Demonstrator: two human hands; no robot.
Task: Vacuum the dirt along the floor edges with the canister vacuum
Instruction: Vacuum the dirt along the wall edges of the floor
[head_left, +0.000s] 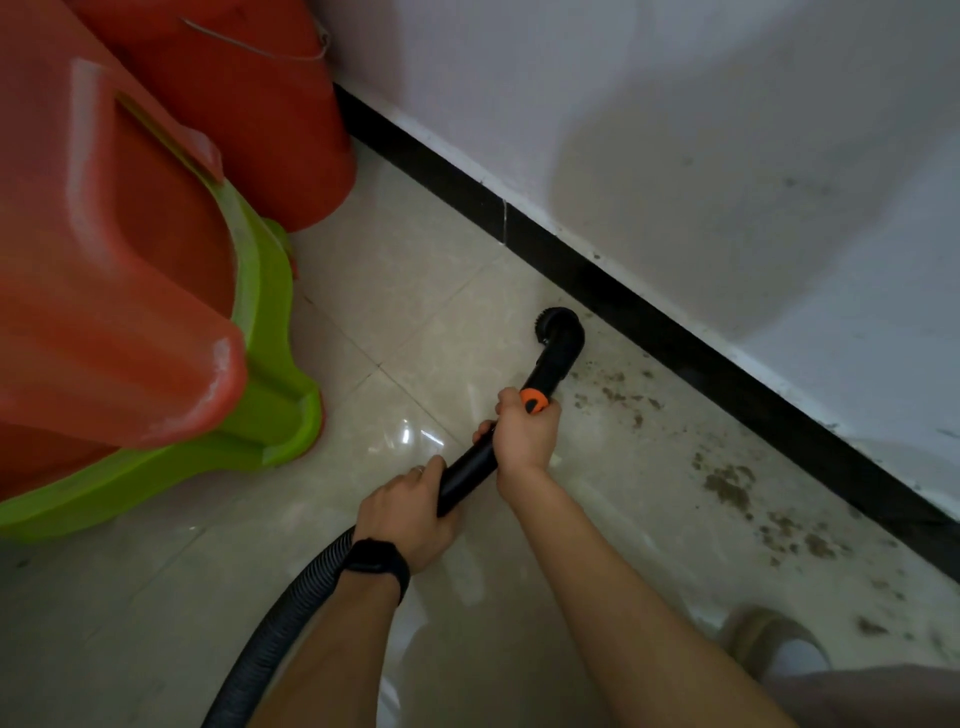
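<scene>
A black vacuum wand (470, 470) with an orange collar (535, 400) ends in a round brush nozzle (558, 325) that sits on the tiled floor beside the black skirting (675, 338). My right hand (524, 434) grips the wand just below the orange collar. My left hand (408, 514), with a black band on its wrist, grips the wand's lower end where the ribbed hose (275, 629) joins. Brown dirt (727, 486) lies scattered along the skirting to the right of the nozzle.
A red bin (104, 291) on a green base (270, 395) stands at the left, with a red bucket (249, 104) behind it in the corner. The white wall (727, 156) rises above the skirting. A slippered foot (774, 649) shows at bottom right.
</scene>
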